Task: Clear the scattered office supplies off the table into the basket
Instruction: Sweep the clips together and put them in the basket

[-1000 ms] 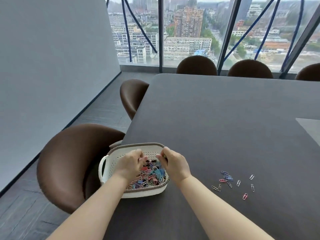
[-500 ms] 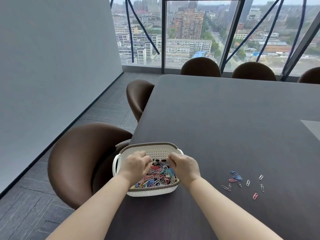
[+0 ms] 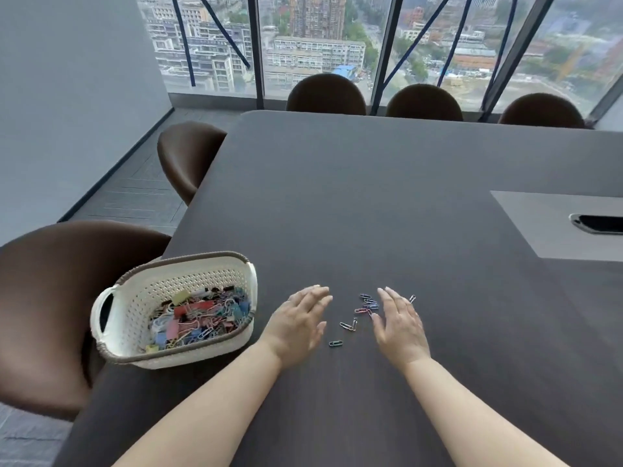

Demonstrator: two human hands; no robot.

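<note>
Low in the frame, 2 bare forearms reach up from the bottom edge over the dark worktop [image 3: 387, 197]. The left hand [image 3: 298, 320] hovers just left of centre, palm down, fingers stretched flat and together, its grip released and holding nothing. The right hand [image 3: 397, 323] sits just right of centre in the same flat, unclenched pose, also holding nothing. Between the 2 hands lies a small scatter of coloured paper clips [image 3: 365, 305], loose on the worktop; most cluster close to the right hand's fingers, a pair lies nearer the middle of the gap, and 1 blue clip [image 3: 335, 343] lies alone lower down, between the wrists. Another pale clip [image 3: 412, 298] peeks out just beyond the right hand's far side. Neither hand clearly touches any clip. To the left of the left hand, at lower left of the frame, a white perforated basket [image 3: 135, 308] with a brown woven rim stands at the worktop's corner, partly overhanging the edge, holding a heap of mixed coloured clips [image 3: 199, 318]. Beside it at far left is a brown chair [image 3: 50, 298]. Further up, a second brown chair [image 3: 185, 156] stands at the left edge, a grey inset panel [image 3: 539, 217] with a dark slot shows at right, and 3 chair backs line the far end before tall windows [image 3: 320, 38] overlooking city buildings.
</note>
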